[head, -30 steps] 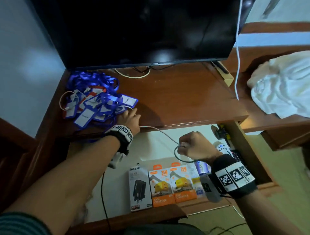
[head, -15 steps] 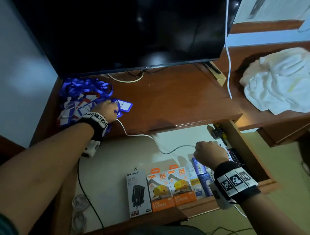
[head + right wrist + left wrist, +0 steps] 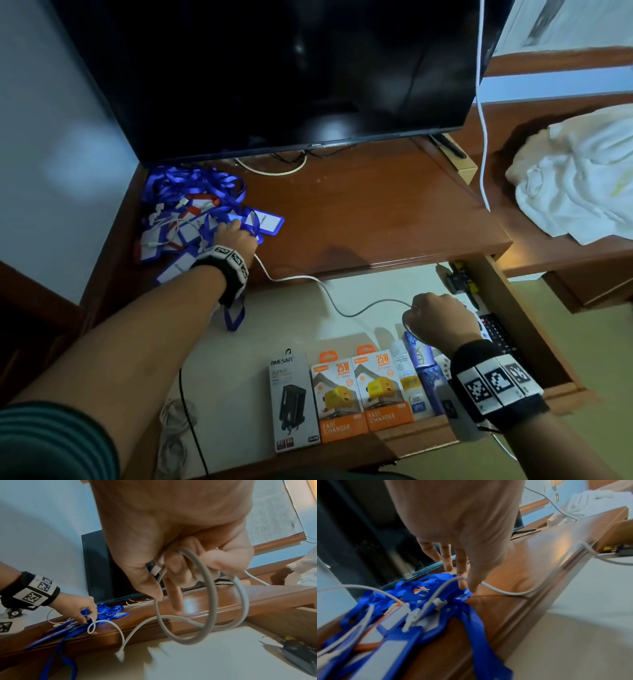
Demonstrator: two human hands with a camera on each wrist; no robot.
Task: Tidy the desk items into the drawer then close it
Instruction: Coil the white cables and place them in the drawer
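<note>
Risk of snagging noted: grey cable [image 3: 356,310] coiled in clenched right hand [image 3: 435,318] over open drawer [image 3: 534,335], far end under left hand [image 3: 236,236] fingers [image 3: 462,573] grasping it among lanyards [image 3: 195,205] on table [image 3: 376,212], likely dragging these off.

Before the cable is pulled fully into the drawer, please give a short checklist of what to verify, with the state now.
1. Right hand grips coiled white cable: ok.
2. Left hand fingers on the cable at the blue lanyards: ok.
3. Cable free of lanyards: not ok, it runs through the pile.
4. Drawer open: ok.
5. Free space in drawer beside charger boxes: ok.
</note>
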